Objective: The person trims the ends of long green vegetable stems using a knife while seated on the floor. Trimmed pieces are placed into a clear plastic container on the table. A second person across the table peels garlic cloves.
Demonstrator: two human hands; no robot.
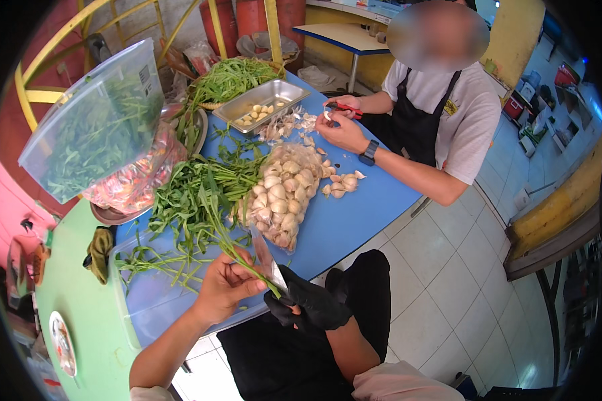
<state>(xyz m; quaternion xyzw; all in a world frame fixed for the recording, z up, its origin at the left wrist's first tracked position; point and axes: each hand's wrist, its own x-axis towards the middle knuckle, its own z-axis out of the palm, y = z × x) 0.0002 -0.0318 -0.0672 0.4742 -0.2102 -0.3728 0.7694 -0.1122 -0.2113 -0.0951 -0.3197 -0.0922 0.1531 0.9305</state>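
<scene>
Between the bare fingers of my left hand (231, 285) is a leafy green stalk (226, 245), its leaves pointing away from me. My right hand (311, 301), in a black glove, grips a knife (267, 255) with its blade pointing up and away, against the lower end of the stalk. Just beyond my hands lies a pile of leafy green stems (195, 195), beside a clear plastic bag of garlic bulbs (281, 190). Loose cut stems (175, 268) rest on the clear plastic lid or tray (130, 321) to the left of my hands.
Across the blue table (366, 200), a co-worker (431, 115) holds garlic and a red-handled tool (346, 109). A steel pan (291, 90) holds peeled cloves. A clear bin (100, 120) of greens stands tilted at left, near a cloth (99, 255) on the green table (95, 346).
</scene>
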